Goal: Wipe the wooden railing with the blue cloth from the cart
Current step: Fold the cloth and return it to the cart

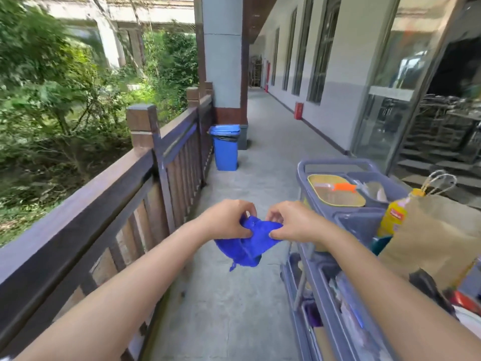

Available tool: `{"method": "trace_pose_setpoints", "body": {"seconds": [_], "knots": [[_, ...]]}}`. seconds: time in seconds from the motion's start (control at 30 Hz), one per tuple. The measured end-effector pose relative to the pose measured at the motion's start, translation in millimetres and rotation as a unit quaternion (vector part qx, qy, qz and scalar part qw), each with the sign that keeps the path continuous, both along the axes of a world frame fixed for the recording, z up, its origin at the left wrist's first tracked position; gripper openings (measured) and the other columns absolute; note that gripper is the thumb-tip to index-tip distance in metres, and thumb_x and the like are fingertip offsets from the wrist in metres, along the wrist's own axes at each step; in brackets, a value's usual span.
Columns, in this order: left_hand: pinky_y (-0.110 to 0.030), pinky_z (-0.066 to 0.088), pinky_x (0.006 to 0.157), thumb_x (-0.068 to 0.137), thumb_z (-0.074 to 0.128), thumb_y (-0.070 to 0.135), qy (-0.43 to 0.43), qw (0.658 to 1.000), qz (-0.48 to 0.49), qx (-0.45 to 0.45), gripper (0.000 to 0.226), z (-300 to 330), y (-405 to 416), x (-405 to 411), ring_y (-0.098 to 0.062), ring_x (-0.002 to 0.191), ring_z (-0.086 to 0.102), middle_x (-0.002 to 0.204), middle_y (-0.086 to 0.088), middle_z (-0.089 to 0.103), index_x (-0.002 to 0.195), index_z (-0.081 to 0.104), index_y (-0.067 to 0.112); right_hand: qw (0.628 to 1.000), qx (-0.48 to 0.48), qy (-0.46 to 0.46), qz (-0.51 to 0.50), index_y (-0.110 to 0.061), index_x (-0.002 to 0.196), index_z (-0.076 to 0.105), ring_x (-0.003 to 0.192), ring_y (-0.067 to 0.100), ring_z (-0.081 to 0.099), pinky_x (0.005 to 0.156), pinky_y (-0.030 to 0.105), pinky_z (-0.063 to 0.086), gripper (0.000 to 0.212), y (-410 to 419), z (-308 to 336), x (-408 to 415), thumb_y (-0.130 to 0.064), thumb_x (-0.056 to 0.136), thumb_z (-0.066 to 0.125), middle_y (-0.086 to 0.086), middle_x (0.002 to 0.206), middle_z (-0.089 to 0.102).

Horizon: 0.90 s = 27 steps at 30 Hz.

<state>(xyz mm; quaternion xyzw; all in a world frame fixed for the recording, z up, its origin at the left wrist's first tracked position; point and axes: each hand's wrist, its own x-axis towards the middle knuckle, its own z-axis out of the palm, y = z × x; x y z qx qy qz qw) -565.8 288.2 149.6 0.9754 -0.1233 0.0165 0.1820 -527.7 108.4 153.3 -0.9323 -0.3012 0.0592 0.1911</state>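
Observation:
A bright blue cloth (248, 247) hangs bunched between both hands over the concrete walkway. My left hand (227, 220) pinches its left top edge and my right hand (292, 221) pinches the right top edge. The dark brown wooden railing (86, 204) runs along the left side from the near corner to a post (141, 126) and on toward the grey column. The grey cart (335, 164) stands right of my hands, its near edge just beside my right wrist.
A blue bin (225, 147) stands by the railing ahead, next to a grey column (222, 61). The cart holds a yellow-rimmed tray (335, 191), a yellow bottle (393, 216) and a brown paper bag (429, 235). Bushes lie beyond the railing. The walkway runs straight ahead.

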Motion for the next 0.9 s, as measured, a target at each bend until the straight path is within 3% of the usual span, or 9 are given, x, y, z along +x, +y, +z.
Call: {"method": "trace_pose_setpoints", "body": {"seconds": [0.23,0.43,0.53,0.63,0.77,0.9], "knots": [[-0.031,0.051,0.071,0.074,0.064,0.024,0.012,1.000,-0.007,0.008,0.031,-14,41,126,-0.012,0.073,0.053,0.081,0.010,0.058,0.104,0.058,0.024,1.000,0.022,0.022,0.004,-0.027,0.075,0.060,0.077,0.015,0.064,0.074,0.036,0.057,0.014,38,-17,130,-0.016,0.066,0.061,-0.006,0.078,0.067],[-0.030,0.049,0.071,0.073,0.067,0.023,0.019,0.996,-0.078,0.044,0.033,-5,73,247,-0.013,0.075,0.050,0.084,0.006,0.057,0.105,0.059,0.021,0.997,0.037,0.031,-0.053,-0.018,0.083,0.064,0.080,0.019,0.065,0.070,0.033,0.055,0.017,69,-18,226,-0.013,0.068,0.060,0.000,0.082,0.069],[-0.031,0.050,0.073,0.074,0.066,0.025,0.033,0.992,-0.111,0.055,0.034,3,79,309,-0.014,0.076,0.050,0.088,0.006,0.057,0.107,0.057,0.023,0.995,0.041,0.023,-0.087,-0.022,0.078,0.060,0.081,0.019,0.065,0.074,0.036,0.054,0.014,75,-6,269,-0.011,0.068,0.060,0.000,0.081,0.067],[-0.021,0.040,0.061,0.076,0.064,0.021,0.040,0.987,-0.152,0.047,0.033,3,74,363,-0.012,0.074,0.050,0.087,0.007,0.057,0.108,0.057,0.022,0.990,0.057,0.024,-0.130,-0.021,0.077,0.062,0.081,0.019,0.065,0.073,0.035,0.053,0.015,69,-4,305,-0.010,0.068,0.059,0.003,0.082,0.071],[-0.016,0.036,0.058,0.077,0.065,0.022,0.064,0.974,-0.212,0.043,0.032,-7,50,422,-0.011,0.074,0.050,0.090,0.004,0.061,0.108,0.059,0.024,0.981,0.052,0.028,-0.187,-0.016,0.082,0.068,0.075,0.016,0.064,0.069,0.032,0.052,0.018,46,-14,341,-0.010,0.067,0.059,0.000,0.077,0.071],[-0.019,0.036,0.067,0.078,0.067,0.028,0.065,0.958,-0.272,0.070,0.033,-19,12,479,-0.015,0.081,0.051,0.107,-0.002,0.064,0.110,0.061,0.021,0.971,0.043,0.013,-0.233,-0.023,0.068,0.064,0.074,0.018,0.062,0.070,0.037,0.051,0.013,13,-23,379,-0.011,0.065,0.061,-0.001,0.071,0.066]]}}
